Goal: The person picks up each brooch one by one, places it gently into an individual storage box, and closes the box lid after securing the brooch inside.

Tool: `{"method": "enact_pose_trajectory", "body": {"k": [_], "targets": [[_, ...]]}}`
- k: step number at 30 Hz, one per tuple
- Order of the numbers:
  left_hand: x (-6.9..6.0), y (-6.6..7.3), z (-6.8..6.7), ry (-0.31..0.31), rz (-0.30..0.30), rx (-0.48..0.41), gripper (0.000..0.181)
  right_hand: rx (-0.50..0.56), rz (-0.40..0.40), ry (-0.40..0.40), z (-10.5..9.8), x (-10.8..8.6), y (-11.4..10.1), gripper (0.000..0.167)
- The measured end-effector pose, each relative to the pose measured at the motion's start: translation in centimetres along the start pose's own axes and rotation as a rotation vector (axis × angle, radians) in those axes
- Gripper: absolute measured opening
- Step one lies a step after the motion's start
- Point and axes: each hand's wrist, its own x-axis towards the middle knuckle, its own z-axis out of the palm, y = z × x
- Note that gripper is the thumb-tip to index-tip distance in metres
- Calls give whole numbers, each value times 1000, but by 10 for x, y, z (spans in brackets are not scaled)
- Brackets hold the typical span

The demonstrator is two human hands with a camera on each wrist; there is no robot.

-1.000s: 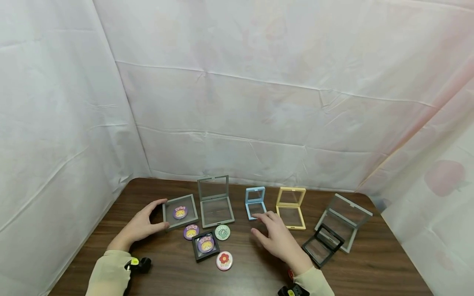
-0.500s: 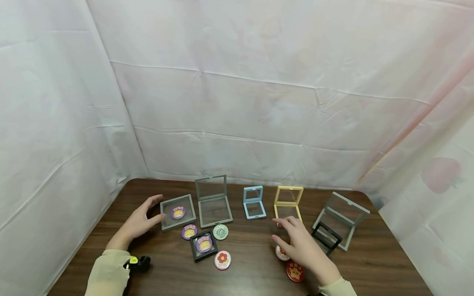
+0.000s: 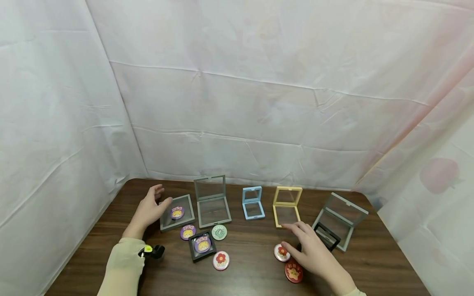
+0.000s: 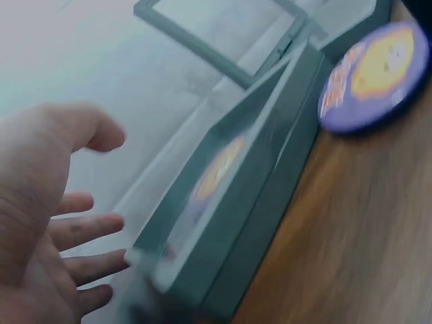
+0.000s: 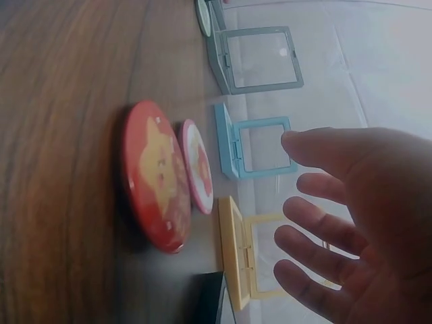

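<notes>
left hand [image 3: 149, 209], fingers loose, had shifted upward since earlier; closed grey frame [image 3: 179, 224] lay on desk [image 3: 252, 267], just beside them. right hand [image 3: 312, 251], fingers loose, had moved rightward; one flower badge [image 3: 281, 254] lay near its thumb.

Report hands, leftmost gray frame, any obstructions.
Left hand empty, at leftmost gray frame. Right hand empty, near red star badge. Frame flat, purple cartoon badge inside. Loose purple badge alongside.
</notes>
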Motion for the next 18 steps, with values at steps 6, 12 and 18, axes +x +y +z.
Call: {"method": "enact_pose_trajectory", "body": {"k": [6,12,18], "targets": [[9,15,14,95,24,-43,74,-2,-1,-6,0,-5,1,47],[16,32,31,135,50,-122,67,2,-23,11,2,-6,3,49],[18,46,46,138,70,-178,65,-6,-12,-11,4,-7,5,49]]}}
